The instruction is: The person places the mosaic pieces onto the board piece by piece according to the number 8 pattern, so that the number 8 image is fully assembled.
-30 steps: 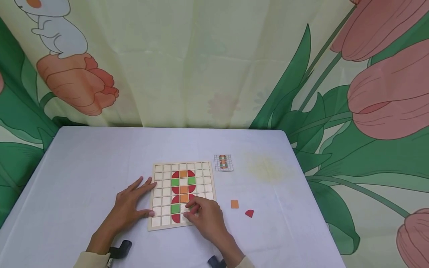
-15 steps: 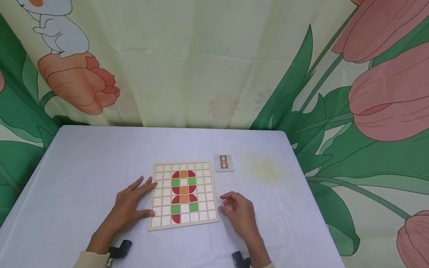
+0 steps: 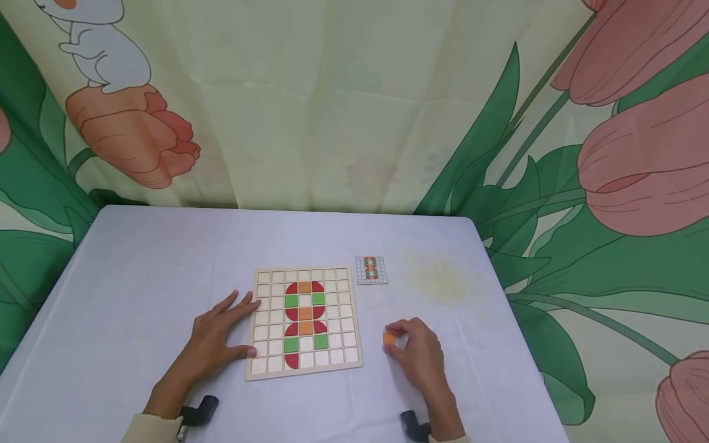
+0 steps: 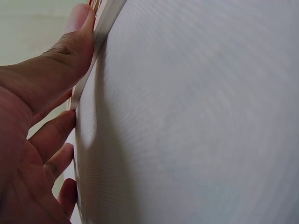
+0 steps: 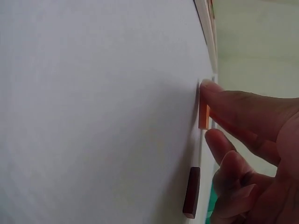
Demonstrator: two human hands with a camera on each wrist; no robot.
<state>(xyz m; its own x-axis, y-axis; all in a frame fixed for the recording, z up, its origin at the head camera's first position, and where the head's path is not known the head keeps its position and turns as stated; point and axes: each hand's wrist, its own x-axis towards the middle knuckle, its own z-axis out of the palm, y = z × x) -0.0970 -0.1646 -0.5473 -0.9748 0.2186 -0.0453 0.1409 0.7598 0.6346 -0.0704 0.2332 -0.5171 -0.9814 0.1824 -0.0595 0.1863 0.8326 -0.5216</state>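
Observation:
A wooden grid board lies on the table with red quarter-round, green square and orange square tiles set in two columns and between them. My left hand has its fingers spread, thumb and fingertips resting on the board's left edge. Right of the board, my right hand pinches an orange square tile between thumb and forefinger, low over the cloth. The right wrist view shows the tile's thin orange side under the thumb. Near the curled fingers there lies a dark red tile, hidden by the hand in the head view.
A small pattern card lies beyond the board's upper right corner. White cloth covers the table, and a printed curtain hangs behind its back edge. Each wrist wears a black camera mount.
My right hand has left the board's lower right, uncovering a green tile there, and moved right to pinch the loose orange tile. My left hand has stayed at the board's edge.

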